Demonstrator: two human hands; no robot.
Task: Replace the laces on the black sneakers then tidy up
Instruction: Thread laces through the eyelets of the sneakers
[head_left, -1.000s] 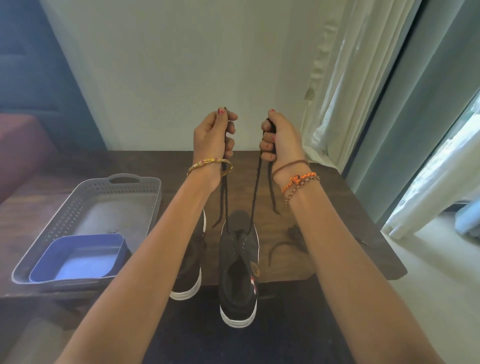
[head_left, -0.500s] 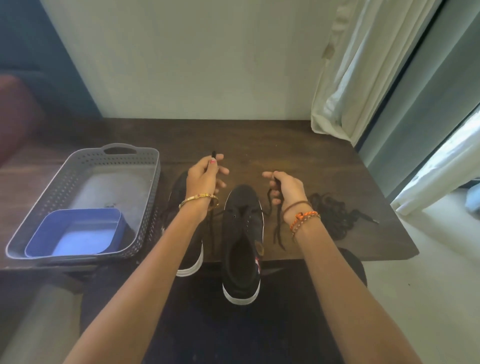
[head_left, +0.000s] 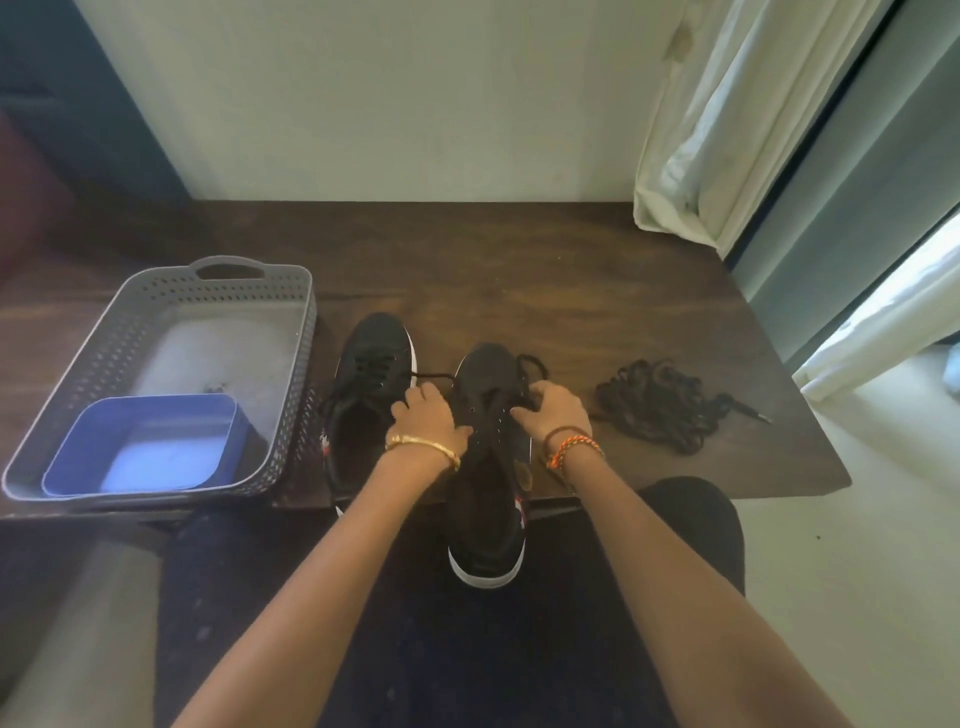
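Two black sneakers with white soles lie toes-away on the dark wooden table (head_left: 519, 270). The left sneaker (head_left: 369, 389) is laced. The right sneaker (head_left: 488, 519) hangs its heel over the table's front edge, above my lap. My left hand (head_left: 428, 415) rests on its left side with fingers curled on the black lace (head_left: 434, 375), which runs out sideways by the toe. My right hand (head_left: 553, 410) is on its right side, fingers curled on the same lace, which loops beside the toe. A tangled pile of dark laces (head_left: 660, 402) lies to the right.
A grey perforated basket (head_left: 124, 322) stands at the table's left with a blue plastic container (head_left: 145, 447) in its near end. A white curtain (head_left: 727, 130) hangs over the table's back right corner. The table's right edge drops to the floor.
Both hands came down from head height, where they held the lace ends pulled up taut, to the right sneaker's upper. The view tilted down toward the table.
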